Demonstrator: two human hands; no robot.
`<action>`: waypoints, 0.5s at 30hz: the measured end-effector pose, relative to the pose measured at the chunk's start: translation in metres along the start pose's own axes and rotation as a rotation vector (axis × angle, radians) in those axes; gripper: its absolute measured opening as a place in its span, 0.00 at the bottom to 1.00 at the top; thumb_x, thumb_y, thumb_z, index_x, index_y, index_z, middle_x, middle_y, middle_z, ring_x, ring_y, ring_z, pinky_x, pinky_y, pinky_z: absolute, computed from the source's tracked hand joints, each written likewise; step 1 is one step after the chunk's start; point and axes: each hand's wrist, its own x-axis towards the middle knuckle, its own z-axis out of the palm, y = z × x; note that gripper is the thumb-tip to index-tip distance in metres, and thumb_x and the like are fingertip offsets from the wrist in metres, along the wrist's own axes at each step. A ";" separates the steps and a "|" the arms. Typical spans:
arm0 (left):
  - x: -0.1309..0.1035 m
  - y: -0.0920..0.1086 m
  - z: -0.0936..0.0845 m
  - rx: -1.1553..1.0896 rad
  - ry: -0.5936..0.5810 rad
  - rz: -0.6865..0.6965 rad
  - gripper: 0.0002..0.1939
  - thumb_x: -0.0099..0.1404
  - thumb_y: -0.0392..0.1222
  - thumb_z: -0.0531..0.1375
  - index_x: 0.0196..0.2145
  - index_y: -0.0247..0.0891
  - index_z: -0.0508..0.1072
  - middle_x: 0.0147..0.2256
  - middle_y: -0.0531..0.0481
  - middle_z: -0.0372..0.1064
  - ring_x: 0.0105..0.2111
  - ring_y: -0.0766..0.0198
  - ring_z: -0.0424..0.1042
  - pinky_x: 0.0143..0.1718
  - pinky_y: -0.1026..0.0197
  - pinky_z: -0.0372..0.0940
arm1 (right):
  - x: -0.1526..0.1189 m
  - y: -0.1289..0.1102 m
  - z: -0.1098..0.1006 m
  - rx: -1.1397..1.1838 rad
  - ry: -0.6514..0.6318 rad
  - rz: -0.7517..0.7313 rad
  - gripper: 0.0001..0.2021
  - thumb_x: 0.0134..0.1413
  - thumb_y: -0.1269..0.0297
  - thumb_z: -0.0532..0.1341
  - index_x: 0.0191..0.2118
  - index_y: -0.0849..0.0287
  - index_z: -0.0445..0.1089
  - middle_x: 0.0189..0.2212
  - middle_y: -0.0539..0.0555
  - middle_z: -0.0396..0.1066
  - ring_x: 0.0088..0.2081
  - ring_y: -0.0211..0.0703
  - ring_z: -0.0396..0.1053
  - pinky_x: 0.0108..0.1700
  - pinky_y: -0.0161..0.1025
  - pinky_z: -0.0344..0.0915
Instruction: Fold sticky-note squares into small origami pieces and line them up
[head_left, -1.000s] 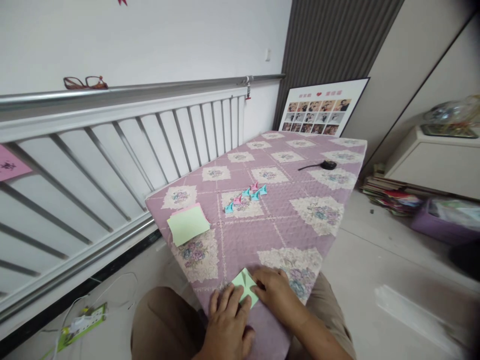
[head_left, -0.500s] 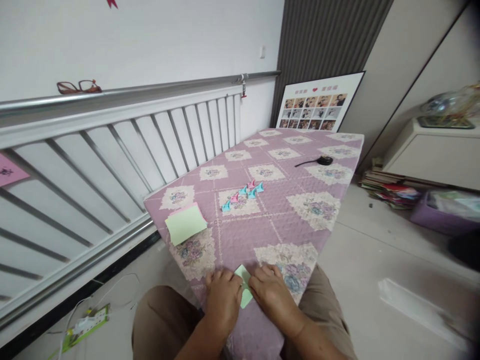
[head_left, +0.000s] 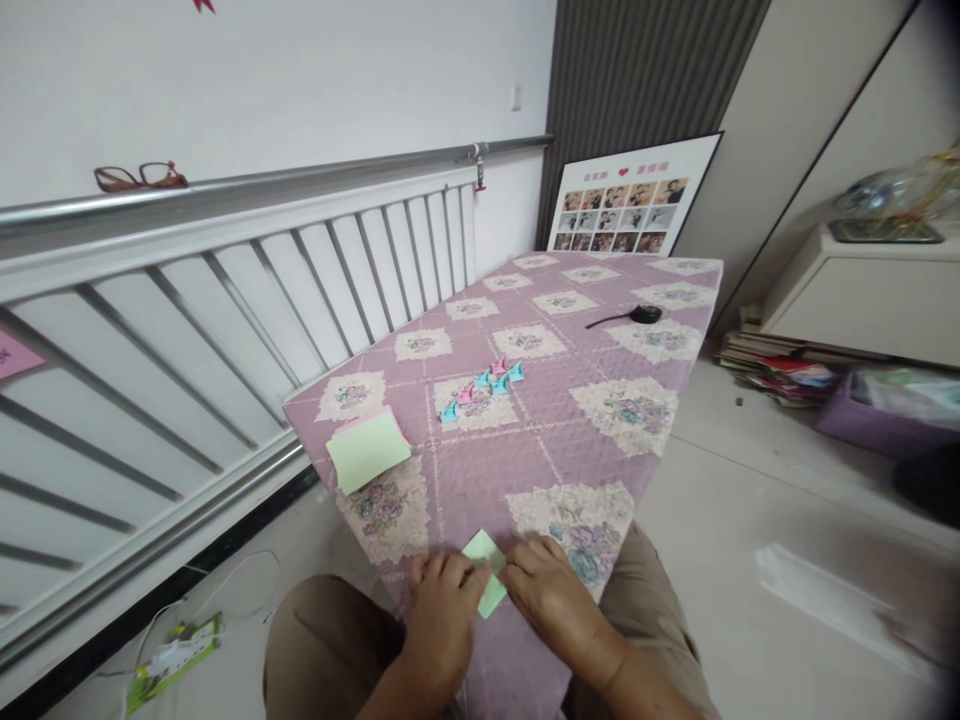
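Observation:
A small light-green paper (head_left: pixel 486 565), partly folded, lies near the front edge of a table covered in a purple floral cloth (head_left: pixel 570 420). My left hand (head_left: pixel 441 610) presses on its left side and my right hand (head_left: pixel 551 595) holds its right side with the fingertips. Both hands hide part of the paper. Farther up the cloth sits a row of several small folded pink and blue paper pieces (head_left: pixel 484 381). A stack of square papers (head_left: pixel 367 448), green on top with pink beneath, lies at the left corner.
A black object with a cord (head_left: pixel 637 315) lies at the far end. A white slatted railing (head_left: pixel 225 290) runs along the left, with glasses (head_left: pixel 139 177) on top. A photo board (head_left: pixel 630 200) leans at the back. Books (head_left: pixel 772 365) and a purple bin (head_left: pixel 877 420) sit on the floor.
My left hand moved forward from the table's front edge onto the green paper and now presses beside my right hand. The view shifted slightly.

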 end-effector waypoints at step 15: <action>-0.016 -0.005 -0.006 0.036 -0.104 0.085 0.15 0.68 0.39 0.55 0.50 0.56 0.69 0.52 0.52 0.67 0.51 0.54 0.63 0.53 0.45 0.53 | -0.004 -0.003 -0.012 0.001 -0.091 -0.033 0.06 0.61 0.68 0.56 0.34 0.54 0.70 0.30 0.48 0.68 0.36 0.41 0.62 0.44 0.42 0.54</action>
